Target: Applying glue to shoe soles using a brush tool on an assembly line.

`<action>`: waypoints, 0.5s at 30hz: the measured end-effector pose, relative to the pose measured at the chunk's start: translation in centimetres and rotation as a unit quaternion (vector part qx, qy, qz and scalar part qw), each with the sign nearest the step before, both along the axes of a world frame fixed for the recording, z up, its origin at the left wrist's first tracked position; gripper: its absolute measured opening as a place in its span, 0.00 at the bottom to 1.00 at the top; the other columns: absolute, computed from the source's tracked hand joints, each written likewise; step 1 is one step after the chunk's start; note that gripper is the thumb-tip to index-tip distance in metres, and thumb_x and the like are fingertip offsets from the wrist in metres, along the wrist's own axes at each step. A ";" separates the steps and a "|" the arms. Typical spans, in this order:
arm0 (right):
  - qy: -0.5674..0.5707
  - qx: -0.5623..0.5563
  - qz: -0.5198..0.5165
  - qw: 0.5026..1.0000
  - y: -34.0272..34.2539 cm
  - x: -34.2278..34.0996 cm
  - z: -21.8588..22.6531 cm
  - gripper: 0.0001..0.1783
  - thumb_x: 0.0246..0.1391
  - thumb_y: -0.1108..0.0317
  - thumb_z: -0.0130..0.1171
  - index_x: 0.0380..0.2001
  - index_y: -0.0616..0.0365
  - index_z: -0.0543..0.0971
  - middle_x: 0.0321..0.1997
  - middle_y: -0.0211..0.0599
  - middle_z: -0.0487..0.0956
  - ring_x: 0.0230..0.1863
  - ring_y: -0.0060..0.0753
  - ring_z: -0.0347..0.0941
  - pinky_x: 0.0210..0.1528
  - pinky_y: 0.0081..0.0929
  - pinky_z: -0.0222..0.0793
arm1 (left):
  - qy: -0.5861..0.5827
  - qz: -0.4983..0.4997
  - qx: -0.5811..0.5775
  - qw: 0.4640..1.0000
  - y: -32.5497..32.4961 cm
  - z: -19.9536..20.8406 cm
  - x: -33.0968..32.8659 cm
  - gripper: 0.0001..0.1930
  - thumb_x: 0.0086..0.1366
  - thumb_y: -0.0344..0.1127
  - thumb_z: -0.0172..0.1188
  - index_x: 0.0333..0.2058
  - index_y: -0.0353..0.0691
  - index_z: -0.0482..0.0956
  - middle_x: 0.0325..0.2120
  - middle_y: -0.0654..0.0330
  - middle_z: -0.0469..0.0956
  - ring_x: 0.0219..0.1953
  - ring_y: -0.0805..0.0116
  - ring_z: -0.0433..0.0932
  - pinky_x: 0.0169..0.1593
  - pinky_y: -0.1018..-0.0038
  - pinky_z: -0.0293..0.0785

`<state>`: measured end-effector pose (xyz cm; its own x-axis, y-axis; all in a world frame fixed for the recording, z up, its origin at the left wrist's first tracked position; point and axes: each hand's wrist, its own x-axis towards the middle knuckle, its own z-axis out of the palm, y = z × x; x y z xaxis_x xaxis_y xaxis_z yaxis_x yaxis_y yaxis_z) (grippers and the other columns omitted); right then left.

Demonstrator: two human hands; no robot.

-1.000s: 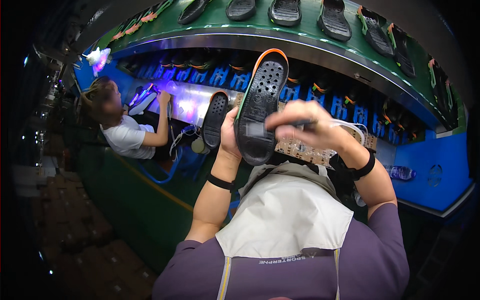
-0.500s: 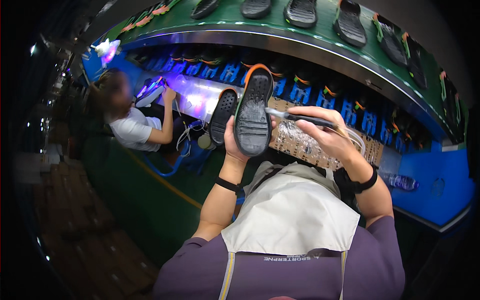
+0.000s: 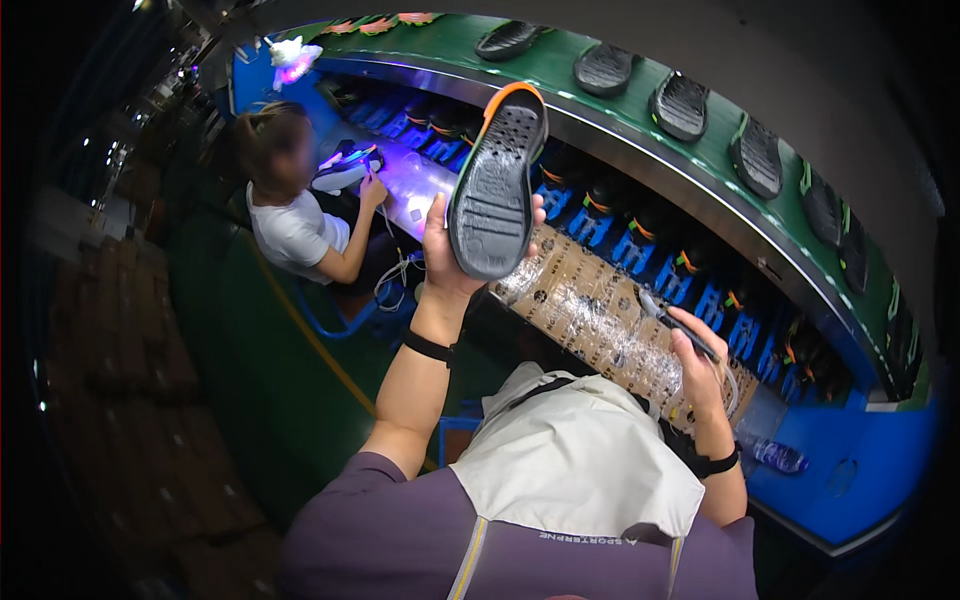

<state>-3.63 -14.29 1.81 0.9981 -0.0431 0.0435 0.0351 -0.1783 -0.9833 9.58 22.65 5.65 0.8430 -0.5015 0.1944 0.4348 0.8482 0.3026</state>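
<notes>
My left hand [image 3: 441, 257] grips a black shoe sole [image 3: 494, 195] with an orange rim round its heel end. The sole is raised with its ridged, holed, shiny wet-looking face toward me, heel end pointing away. Thumb and fingers hold its two long edges near the toe end. Lower right, my right hand [image 3: 704, 378] is closed round the dark handle of a brush [image 3: 684, 326] with a pale tip; a thin light tube runs beside the hand. The brush tip is just over the cardboard, apart from the sole; whether it touches the cardboard I cannot tell.
Printed cardboard [image 3: 600, 318] with glossy smears covers the bench. Several soles ride the green belt [image 3: 640, 107] above. Below it stand dark shoes on blue holders [image 3: 585, 228]. A person [image 3: 298, 215] works at the left under purple light. A bottle [image 3: 778, 455] lies at right.
The brush has left the sole and moved right and down over the cardboard. My left hand has lifted the sole away from me. A second sole, formerly beside it, no longer shows.
</notes>
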 end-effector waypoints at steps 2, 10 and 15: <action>-0.007 -0.024 -0.009 1.000 0.1 0.0 0.2 0.17 0.64 0.69 0.66 0.54 0.61 0.85 0.36 0.31 0.84 0.35 0.20 0.76 0.40 0.21 0.72 | -0.006 0.021 -0.016 1.000 0.3 -0.4 1.0 0.49 0.72 0.67 0.50 0.76 0.32 0.54 0.70 0.29 0.60 0.69 0.30 0.67 0.63 0.34 0.74; 0.008 -0.025 -0.049 0.998 -0.7 -0.2 -0.7 0.18 0.65 0.67 0.65 0.55 0.62 0.85 0.35 0.29 0.82 0.34 0.19 0.74 0.39 0.21 0.70 | -0.143 0.036 0.129 0.981 4.9 5.1 9.5 0.48 0.73 0.71 0.44 0.74 0.32 0.58 0.64 0.30 0.70 0.60 0.32 0.78 0.51 0.41 0.85; 0.023 -0.024 -0.062 0.998 0.1 1.3 -1.6 0.18 0.65 0.67 0.66 0.55 0.62 0.85 0.36 0.30 0.83 0.36 0.20 0.76 0.41 0.22 0.72 | -0.134 0.112 0.031 0.984 9.2 8.3 23.3 0.46 0.76 0.71 0.36 0.73 0.35 0.60 0.67 0.36 0.69 0.65 0.29 0.71 0.65 0.40 0.74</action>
<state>-2.30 -14.19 0.21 0.9864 -0.1645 0.0019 -0.0358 -0.2258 -0.9735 32.85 31.85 13.91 0.8563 -0.3267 0.3999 0.1361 0.8898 0.4356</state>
